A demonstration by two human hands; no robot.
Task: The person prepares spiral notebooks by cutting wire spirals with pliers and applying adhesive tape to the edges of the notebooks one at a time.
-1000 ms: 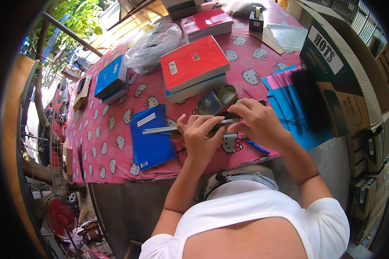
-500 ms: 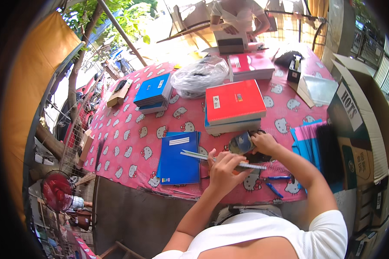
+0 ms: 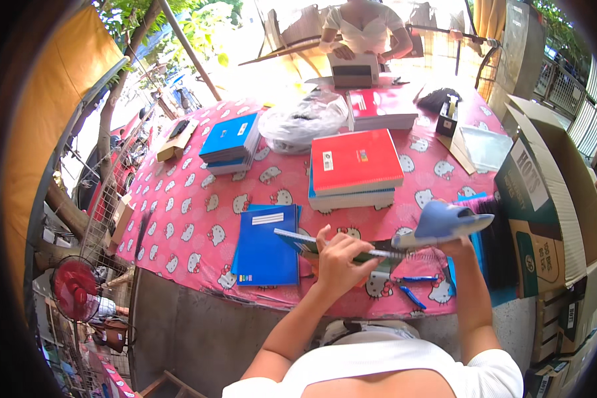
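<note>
My left hand (image 3: 341, 262) grips a thin notebook (image 3: 298, 243), tilted up off the table with its pages fanned slightly apart. A dark coil (image 3: 421, 255) sticks out past the notebook's right end. My right hand (image 3: 456, 247) holds up a blue slide sandal (image 3: 444, 224) just above that coil; the sandal partly covers the fingers. Left of the notebook, a blue-covered notebook (image 3: 267, 245) lies flat. Two blue pens (image 3: 413, 296) rest on the table below the coil.
A red notebook stack (image 3: 357, 162), a blue stack (image 3: 229, 142) and a plastic bag (image 3: 302, 123) stand farther back on the pink tablecloth (image 3: 179, 212). Black coils (image 3: 501, 249) lie by a cardboard box (image 3: 550, 199) on the right. Another person (image 3: 365, 33) works at the far side.
My right hand has lifted the sandal from beside the red stack and brought it rightward, over the coil end. The notebook in my left hand has tilted, showing more of its cover.
</note>
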